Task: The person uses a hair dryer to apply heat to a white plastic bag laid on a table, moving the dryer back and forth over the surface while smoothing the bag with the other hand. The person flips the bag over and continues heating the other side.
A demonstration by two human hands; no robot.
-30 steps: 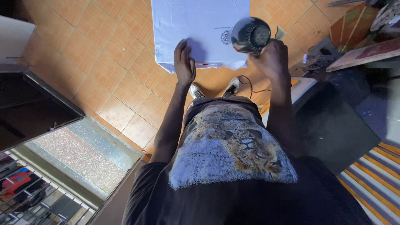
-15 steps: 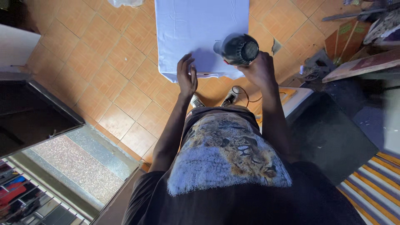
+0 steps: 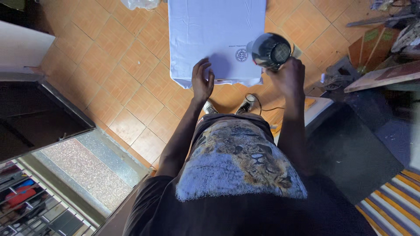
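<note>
Head view: a white shirt [image 3: 216, 39] lies spread flat on the orange tiled floor [image 3: 109, 87], running from the middle of the picture up to 12 o'clock, with a small round printed emblem [image 3: 241, 54] near its lower right part. The left hand [image 3: 202, 81] rests open, palm down, fingers spread on the shirt's near edge, pinning the cloth. The right hand [image 3: 286, 78], at about 1 o'clock from the left one, is clenched around the handle of a dark hair dryer [image 3: 270, 50], whose round body hangs just above the emblem, at the shirt's right edge. A cord [image 3: 262, 107] trails down from it toward the person's feet.

The shirt looks light, soft and limp; it would likely bunch or slide on smooth tile, so flat pressure near the emblem or a pinch at the hem or shoulders seems the best hold. The dryer is rigid and fairly light, best gripped by its handle, clear of the rear grille.

At 3 o'clock lie wooden boards [image 3: 380, 76]; at 8 o'clock, a dark metal frame [image 3: 65, 107].
</note>
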